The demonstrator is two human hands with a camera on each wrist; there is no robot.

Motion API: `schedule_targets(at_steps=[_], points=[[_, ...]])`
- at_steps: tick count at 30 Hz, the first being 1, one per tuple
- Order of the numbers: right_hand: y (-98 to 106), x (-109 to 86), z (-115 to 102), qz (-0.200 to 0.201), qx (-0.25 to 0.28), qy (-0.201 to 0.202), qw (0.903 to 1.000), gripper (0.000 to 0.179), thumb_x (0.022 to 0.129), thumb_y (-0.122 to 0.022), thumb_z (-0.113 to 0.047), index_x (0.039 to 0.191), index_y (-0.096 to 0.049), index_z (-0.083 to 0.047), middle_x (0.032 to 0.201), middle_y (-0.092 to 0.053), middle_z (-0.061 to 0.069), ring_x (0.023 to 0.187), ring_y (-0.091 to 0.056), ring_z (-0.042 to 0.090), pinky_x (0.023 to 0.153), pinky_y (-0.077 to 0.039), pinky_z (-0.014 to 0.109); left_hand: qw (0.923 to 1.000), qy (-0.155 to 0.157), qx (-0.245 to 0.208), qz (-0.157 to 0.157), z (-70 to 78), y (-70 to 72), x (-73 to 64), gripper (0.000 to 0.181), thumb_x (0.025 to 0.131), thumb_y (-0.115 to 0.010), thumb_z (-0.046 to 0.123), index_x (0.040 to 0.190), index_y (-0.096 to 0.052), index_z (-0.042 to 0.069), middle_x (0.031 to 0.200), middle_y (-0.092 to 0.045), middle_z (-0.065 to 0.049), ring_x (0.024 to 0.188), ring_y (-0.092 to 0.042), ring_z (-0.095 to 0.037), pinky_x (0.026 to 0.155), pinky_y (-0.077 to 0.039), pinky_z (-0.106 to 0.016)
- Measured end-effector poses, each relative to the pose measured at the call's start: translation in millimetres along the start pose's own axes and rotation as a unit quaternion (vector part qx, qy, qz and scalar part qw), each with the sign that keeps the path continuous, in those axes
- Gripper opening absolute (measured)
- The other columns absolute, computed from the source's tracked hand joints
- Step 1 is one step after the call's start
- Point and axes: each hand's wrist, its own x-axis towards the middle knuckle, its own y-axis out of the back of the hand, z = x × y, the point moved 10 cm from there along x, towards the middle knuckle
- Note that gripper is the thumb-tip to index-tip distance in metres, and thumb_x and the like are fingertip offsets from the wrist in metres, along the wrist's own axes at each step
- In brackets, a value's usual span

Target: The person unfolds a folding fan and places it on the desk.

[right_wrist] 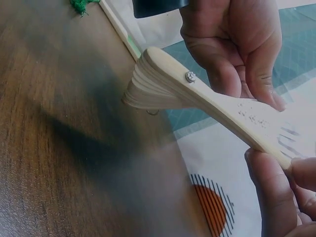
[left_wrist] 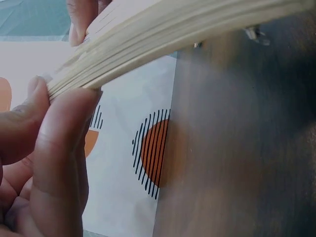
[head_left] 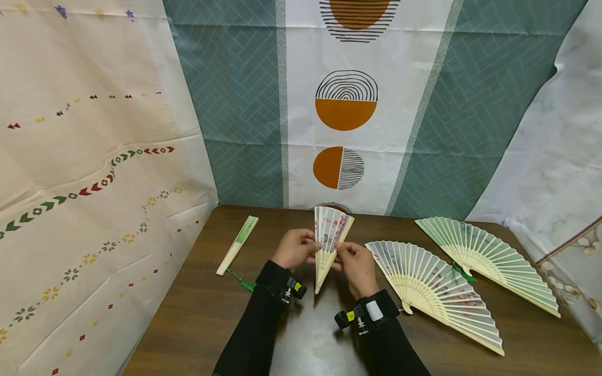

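Observation:
A folding fan [head_left: 329, 235] with pale ribs and a white leaf printed with red flowers is partly spread, held off the table with its pivot end toward the person. The left hand [head_left: 297, 248] pinches its left edge between thumb and fingers. On the other edge, the right hand [head_left: 358, 266] pinches the outer rib in the same way. In the left wrist view the fan's stacked ribs [left_wrist: 148, 44] run from the fingertips toward the upper right. The right wrist view shows the metal pivot pin [right_wrist: 190, 77] near the rounded rib ends.
A folded green fan [head_left: 237, 245] with a green tassel [head_left: 242, 281] lies on the brown table [head_left: 188, 313] at left. At right lie a spread white floral fan [head_left: 437, 292] and a spread green fan [head_left: 489, 261] behind it. Patterned cloths [head_left: 244, 104] hang around the table.

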Motion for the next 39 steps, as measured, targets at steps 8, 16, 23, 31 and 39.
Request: schedule_targets(at_steps=[8,16,23,31,39], points=[[5,0.8,-1,0.023,0.025,-0.005,0.9994,0.03,0.116,-0.067,-0.01,0.129,-0.073,0.016,0.099,-0.078,0.01,0.079,-0.077,0.006,0.071,-0.07,0.02,0.9995,-0.006,-0.028,0.016,2.1,5.6,0.1,0.008,0.106,-0.074,-0.005,0.111,-0.073,-0.012,0.089,-0.074,-0.008,0.076,-0.071,-0.012,0.077,-0.076,-0.049],[8,1.8,0,0.041,0.042,-0.009,0.9982,0.03,0.116,-0.067,-0.011,0.125,-0.072,0.017,0.091,-0.074,0.003,0.075,-0.074,0.005,0.067,-0.069,0.019,0.9985,-0.006,-0.044,0.032,2.8,9.1,1.0,0.01,0.108,-0.072,-0.006,0.116,-0.074,-0.011,0.091,-0.072,-0.009,0.077,-0.073,-0.012,0.084,-0.075,-0.057],[10,2.6,0,0.051,0.054,-0.008,0.9972,0.031,0.115,-0.068,-0.012,0.125,-0.072,0.017,0.09,-0.073,0.003,0.073,-0.074,0.006,0.067,-0.069,0.019,0.9981,-0.002,-0.045,0.043,1.7,11.3,0.5,0.012,0.108,-0.072,-0.004,0.118,-0.075,-0.01,0.092,-0.072,-0.009,0.077,-0.074,-0.012,0.088,-0.074,-0.06],[12,4.4,0,0.061,0.074,-0.006,0.9954,0.03,0.115,-0.068,-0.01,0.124,-0.072,0.019,0.089,-0.072,0.003,0.074,-0.074,0.007,0.066,-0.07,0.021,0.9967,-0.009,-0.064,0.048,2.1,11.8,0.1,0.013,0.108,-0.071,-0.007,0.118,-0.074,-0.013,0.092,-0.076,-0.01,0.077,-0.076,-0.011,0.087,-0.074,-0.06],[15,5.5,-1,0.072,0.092,0.002,0.9932,0.03,0.114,-0.067,-0.007,0.126,-0.071,0.02,0.092,-0.072,0.003,0.077,-0.074,0.006,0.065,-0.069,0.019,0.9936,-0.008,-0.098,0.055,2.6,14.8,0.0,0.015,0.108,-0.07,-0.007,0.121,-0.074,-0.013,0.095,-0.08,-0.012,0.078,-0.077,-0.011,0.078,-0.076,-0.042]])
